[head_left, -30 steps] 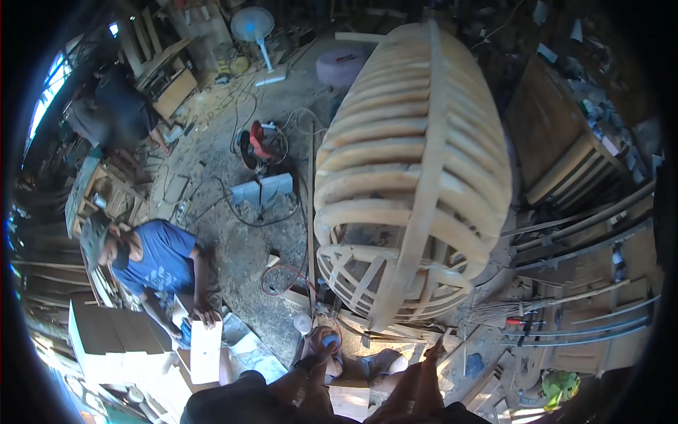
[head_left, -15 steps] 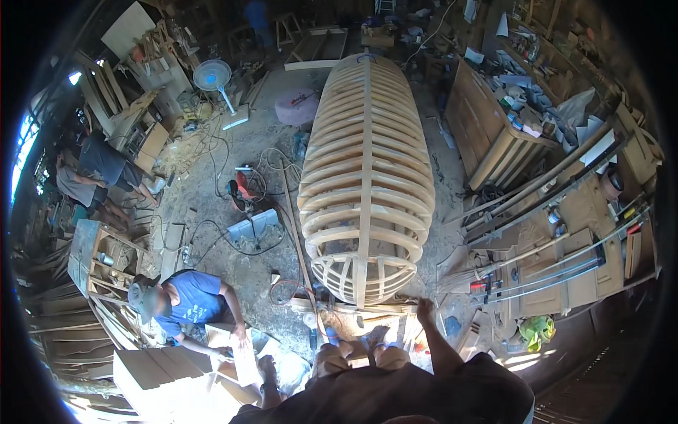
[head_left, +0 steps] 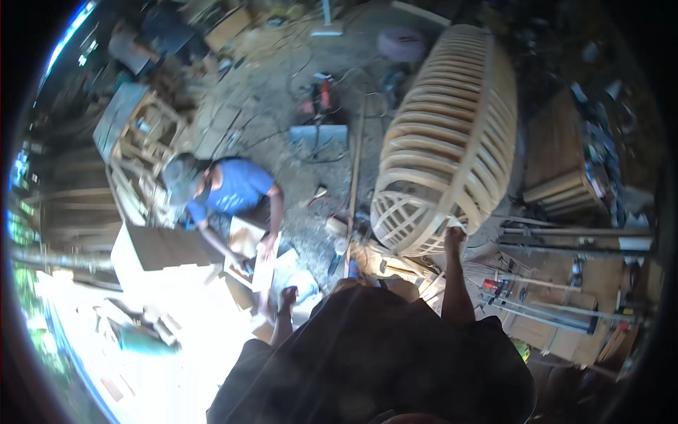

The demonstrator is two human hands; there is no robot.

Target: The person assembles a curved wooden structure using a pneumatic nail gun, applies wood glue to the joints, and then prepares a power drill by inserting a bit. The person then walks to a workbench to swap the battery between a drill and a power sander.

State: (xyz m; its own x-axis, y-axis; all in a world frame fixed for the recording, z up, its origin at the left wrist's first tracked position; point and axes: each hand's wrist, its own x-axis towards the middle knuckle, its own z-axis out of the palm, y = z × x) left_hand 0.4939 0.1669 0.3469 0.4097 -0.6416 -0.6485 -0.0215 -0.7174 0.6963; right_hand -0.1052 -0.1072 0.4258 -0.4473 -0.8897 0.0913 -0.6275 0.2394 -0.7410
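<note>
A large ribbed wooden frame [head_left: 474,150] is seen at two o'clock, its latticed end [head_left: 424,227] turned towards the wearer, which probably leaves that end easy to reach. Over at between three and four, the right hand [head_left: 455,237] is brought up at that end's right edge, perhaps for steadying; whether the rim is gripped or merely touched cannot be told through the blur. Down at seven, the left hand [head_left: 287,297] is held with fingers seemingly curled, nothing visible in it, though its closure cannot be told. Near it, a pale board [head_left: 265,271] is held by a co-worker [head_left: 236,187] at between nine and ten, one palm laid on top, presumably to keep it from shifting.
</note>
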